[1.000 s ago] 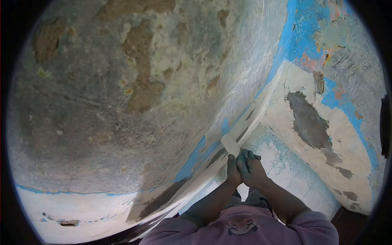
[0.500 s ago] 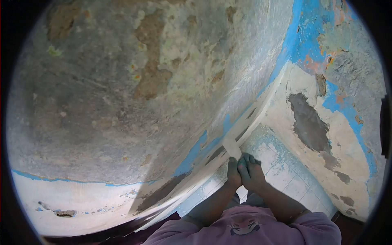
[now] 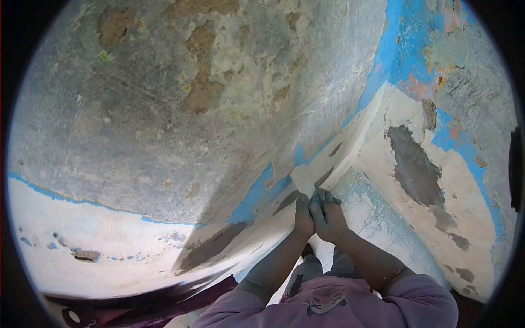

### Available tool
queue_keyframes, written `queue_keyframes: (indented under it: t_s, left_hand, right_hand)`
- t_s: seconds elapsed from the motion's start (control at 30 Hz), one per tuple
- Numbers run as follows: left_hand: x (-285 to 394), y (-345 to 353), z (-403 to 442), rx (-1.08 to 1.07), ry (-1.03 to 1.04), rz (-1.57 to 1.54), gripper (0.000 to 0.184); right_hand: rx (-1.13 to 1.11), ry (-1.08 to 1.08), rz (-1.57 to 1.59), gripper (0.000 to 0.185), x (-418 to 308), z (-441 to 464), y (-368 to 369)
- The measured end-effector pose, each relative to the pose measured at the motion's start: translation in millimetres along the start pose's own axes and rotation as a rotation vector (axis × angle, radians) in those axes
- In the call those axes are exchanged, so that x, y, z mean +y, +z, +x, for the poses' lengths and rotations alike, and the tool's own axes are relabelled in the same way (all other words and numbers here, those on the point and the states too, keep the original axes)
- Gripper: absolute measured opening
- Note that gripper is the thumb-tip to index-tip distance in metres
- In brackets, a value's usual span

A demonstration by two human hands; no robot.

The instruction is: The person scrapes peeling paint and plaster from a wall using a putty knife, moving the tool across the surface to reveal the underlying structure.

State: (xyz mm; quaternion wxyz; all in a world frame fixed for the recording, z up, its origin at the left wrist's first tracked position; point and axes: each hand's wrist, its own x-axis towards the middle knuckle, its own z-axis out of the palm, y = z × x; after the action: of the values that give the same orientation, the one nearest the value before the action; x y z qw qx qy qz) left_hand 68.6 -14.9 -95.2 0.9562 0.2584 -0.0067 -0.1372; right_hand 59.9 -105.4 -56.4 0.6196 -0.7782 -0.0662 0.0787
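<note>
With the left hand and right hand, we hold the scraper in a closed grip, low at the wall. Too steep an angle could gouge the wall; uneven pressure could let the scraper skid.

Scraper handle mostly hidden, wall cropped

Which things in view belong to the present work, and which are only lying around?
Part of the work:
flat-bladed scraper, gripped in left hand and right hand
peeling wall

Only around:
dark red object, lower left, identity unclear
tiled floor
</note>
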Motion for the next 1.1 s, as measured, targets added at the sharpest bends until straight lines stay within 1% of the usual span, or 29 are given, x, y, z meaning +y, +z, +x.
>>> queue_keyframes:
  t_s: [0.03, 0.1, 0.17, 0.23, 0.27, 0.3, 0.33, 0.37, 0.4, 0.43, 0.47, 0.5, 0.53, 0.57, 0.6, 0.63, 0.67, 0.7, 0.73, 0.77, 0.8, 0.83, 0.9, 0.93, 0.97, 1.03, 1.07, 1.1]
  left_hand:
    - [-0.7, 0.8, 2.4, 0.01, 0.001, 0.041, 0.046]
    - [-8.0, 2.6, -7.7, 0.054, 0.023, 0.032, 0.046]
    - [-18.6, 3.4, -21.7, 0.082, 0.053, 0.027, 0.046]
    - [-33.0, -2.0, -38.6, 0.179, 0.003, 0.164, 0.045]
    - [-38.5, -6.8, -46.8, 0.18, 0.011, 0.264, 0.041]
    - [-40.0, -8.9, -55.1, 0.186, 0.021, 0.259, 0.041]
    - [-37.0, -10.1, -62.9, 0.211, 0.045, 0.483, 0.036]
    - [-33.9, -8.4, -67.4, 0.233, 0.067, 0.711, 0.032]
    - [-31.7, -1.3, -66.2, 0.373, 0.112, 0.744, 0.025]
    - [-26.2, 11.8, -64.0, 0.373, 0.118, 0.746, 0.025]
    - [-19.8, 26.7, -62.2, 0.404, 0.159, 0.839, 0.024]
    - [-14.9, 36.2, -59.7, 0.438, 0.199, 0.935, 0.022]
    - [-12.5, 37.5, -56.1, 0.404, 0.195, 1.016, 0.022]
    - [-11.5, 42.5, -52.1, 0.416, 0.195, 1.024, 0.022]
    - [-9.9, 49.9, -48.1, 0.4, 0.135, 0.978, 0.025]
    - [-8.6, 57.5, -44.0, 0.384, 0.077, 0.931, 0.028]
    - [-9.6, 65.5, -39.7, 0.365, 0.101, 0.96, 0.034]
    - [-13.4, 66.1, -36.7, 0.378, 0.101, 0.967, 0.034]
    - [-17.5, 66.1, -33.2, 0.359, 0.146, 0.915, 0.036]
    - [-21.2, 65.8, -30.3, 0.339, 0.188, 0.865, 0.038]
    - [-25.2, 66.8, -29.0, 0.38, 0.197, 0.742, 0.038]
    - [-28.9, 65.5, -28.3, 0.389, 0.194, 0.75, 0.038]
    - [-37.6, 61.1, -27.5, 0.47, 0.16, 0.723, 0.04]
    - [-43.3, 53.4, -23.3, 0.494, 0.181, 0.747, 0.042]
    - [-44.8, 49.1, -20.6, 0.497, 0.182, 0.751, 0.042]
    - [-41.5, 48.2, -10.6, 0.562, 0.204, 0.825, 0.043]
    - [-30.6, 42.7, -1.5, 0.577, 0.229, 0.879, 0.042]
    - [-18.9, 46.2, 5.2, 0.585, 0.223, 0.881, 0.042]
  right_hand:
    - [-0.009, -0.006, -0.003, 0.029, 0.9, 0.1, -2.5]
    - [-0.056, -0.089, -0.114, 0.027, 6.9, -8.2, -2.6]
    - [-0.053, -0.09, -0.107, 0.027, 26.7, -24.3, 0.9]
    - [-0.047, -0.1, -0.107, 0.028, 45.7, -41.4, 1.8]
    - [-0.121, 0.014, 0.101, 0.03, 54.4, -53.7, 1.3]
    - [-0.197, 0.137, 0.307, 0.033, 59.4, -64.2, -4.4]
    - [-0.382, 0.343, 0.383, 0.036, 60.2, -68.2, -16.1]
    - [-0.389, 0.338, 0.379, 0.036, 60.4, -69.7, -21.8]
    - [-0.361, 0.225, 0.235, 0.034, 62.5, -69.8, -26.5]
    - [-0.332, 0.111, 0.093, 0.032, 58.6, -68.5, -32.4]
    - [-0.336, 0.233, 0.152, 0.028, 49.8, -65.9, -41.0]
    - [-0.345, 0.231, 0.156, 0.028, 44.1, -62.8, -46.5]
    - [-0.338, 0.154, 0.19, 0.027, 40.5, -59.8, -50.0]
    - [-0.331, 0.079, 0.227, 0.026, 36.9, -56.1, -52.0]
    - [-0.381, 0.102, 0.337, 0.025, 32.5, -51.0, -53.1]
    - [-0.392, 0.103, 0.346, 0.025, 28.1, -45.4, -55.4]
    - [-0.467, 0.176, 0.523, 0.026, 24.1, -39.9, -57.5]
    - [-0.54, 0.252, 0.701, 0.026, 23.0, -36.1, -58.7]
    - [-0.551, 0.254, 0.711, 0.026, 28.5, -32.9, -56.8]
    - [-0.513, 0.193, 0.623, 0.026, 38.0, -29.3, -52.0]
    - [-0.473, 0.133, 0.535, 0.026, 45.0, -27.2, -47.4]
    - [-0.479, 0.135, 0.545, 0.026, 48.7, -27.0, -43.6]
    - [-0.103, -0.323, 0.123, 0.029, 52.6, -28.5, -38.1]
    - [-0.126, -0.202, 0.184, 0.033, 45.7, -31.2, -41.6]
    - [-0.128, -0.203, 0.188, 0.033, 47.7, -28.8, -39.6]
    - [-0.004, -0.348, 0.061, 0.032, 49.8, -19.0, -35.5]
    - [-0.005, -0.346, 0.065, 0.032, 49.3, -8.2, -33.3]
    - [-0.096, -0.198, 0.08, 0.032, 40.8, 7.5, -31.1]
